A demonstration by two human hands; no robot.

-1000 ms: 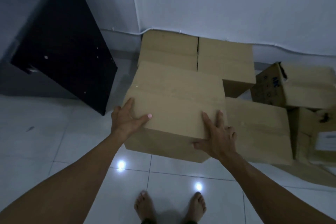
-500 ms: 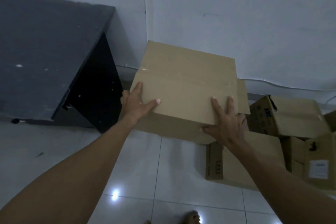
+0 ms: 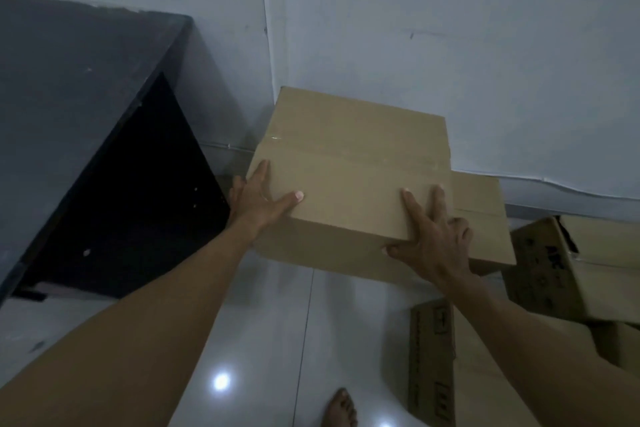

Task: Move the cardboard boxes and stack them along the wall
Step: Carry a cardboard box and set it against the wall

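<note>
I hold a plain taped cardboard box (image 3: 349, 163) in the air in front of the corner of the pale wall (image 3: 450, 28). My left hand (image 3: 259, 204) grips its near left corner, thumb on top and fingers along the side. My right hand (image 3: 433, 239) grips the near right edge, fingers on top and thumb on the front face. Behind and to the right of the held box, a second cardboard box (image 3: 481, 218) sits against the wall, partly hidden.
A dark table (image 3: 69, 97) stands at the left against the wall. On the right are a printed cardboard box (image 3: 571, 274) and a lower box (image 3: 433, 364) on the tiled floor (image 3: 277, 322). My bare foot (image 3: 341, 409) shows at the bottom.
I lifted the box off the floor with both hands and carried it forward toward the wall corner. My view rose, so the table top and more wall came into sight.
</note>
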